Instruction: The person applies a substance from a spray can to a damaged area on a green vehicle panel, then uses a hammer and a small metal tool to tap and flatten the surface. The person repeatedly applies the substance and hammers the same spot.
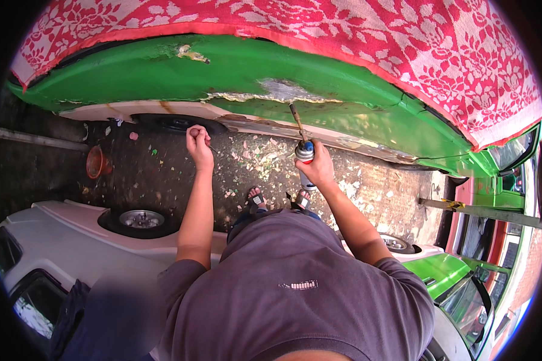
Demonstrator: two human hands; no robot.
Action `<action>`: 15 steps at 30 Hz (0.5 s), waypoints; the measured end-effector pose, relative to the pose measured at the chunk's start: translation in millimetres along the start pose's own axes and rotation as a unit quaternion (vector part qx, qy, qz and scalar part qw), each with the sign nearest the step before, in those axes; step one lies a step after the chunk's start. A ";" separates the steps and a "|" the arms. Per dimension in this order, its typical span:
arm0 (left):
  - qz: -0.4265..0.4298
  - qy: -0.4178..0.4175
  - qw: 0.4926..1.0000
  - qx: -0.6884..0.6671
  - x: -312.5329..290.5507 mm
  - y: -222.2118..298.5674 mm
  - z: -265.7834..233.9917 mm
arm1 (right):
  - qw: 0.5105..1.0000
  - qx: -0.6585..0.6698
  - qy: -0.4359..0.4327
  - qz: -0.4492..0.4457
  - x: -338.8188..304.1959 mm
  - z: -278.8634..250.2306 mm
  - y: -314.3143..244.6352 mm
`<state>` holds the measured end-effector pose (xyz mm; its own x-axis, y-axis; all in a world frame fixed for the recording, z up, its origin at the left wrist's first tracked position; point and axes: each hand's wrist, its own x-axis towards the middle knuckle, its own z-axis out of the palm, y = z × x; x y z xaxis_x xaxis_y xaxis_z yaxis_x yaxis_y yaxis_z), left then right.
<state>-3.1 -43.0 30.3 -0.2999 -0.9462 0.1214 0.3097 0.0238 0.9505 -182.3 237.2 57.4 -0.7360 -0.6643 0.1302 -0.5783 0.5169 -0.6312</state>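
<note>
My right hand point(323, 166) is wrapped round a gas blowtorch point(305, 151), a canister with a blue valve and a long metal nozzle. The nozzle tip points up toward the green car body point(241, 66), just under a bare grey patch point(286, 91) with ragged, peeled paint edges. No flame can be made out. My left hand point(200, 147) is closed in front of the car's lower edge, near a dark tyre point(177, 123). A rounded end shows at its fingers, but what it grips is too small to name.
A red and white floral cloth point(343, 21) covers the car's upper part. Paint flakes point(259, 156) litter the ground around my feet. At the left are a terracotta pot point(95, 162) and a metal pole point(39, 138). Close behind me stands a pale car point(78, 234).
</note>
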 end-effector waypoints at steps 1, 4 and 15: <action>0.005 -0.004 1.000 0.000 0.7 0.5 -1.5 | 1.000 -0.004 -0.005 0.001 0.4 2.8 -0.5; 0.010 -0.008 1.000 -0.003 1.9 1.6 -5.4 | 1.000 -0.012 -0.012 0.004 -0.7 7.4 -1.5; -0.001 -0.019 1.000 -0.006 9.8 -5.4 -0.9 | 0.999 -0.031 0.010 0.040 -9.9 -3.9 -0.8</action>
<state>-7.0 -52.7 26.1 -0.3343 -0.9334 0.1307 0.3206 0.0178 0.9471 -176.0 245.5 59.6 -0.7874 -0.6088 0.0965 -0.5373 0.6011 -0.5916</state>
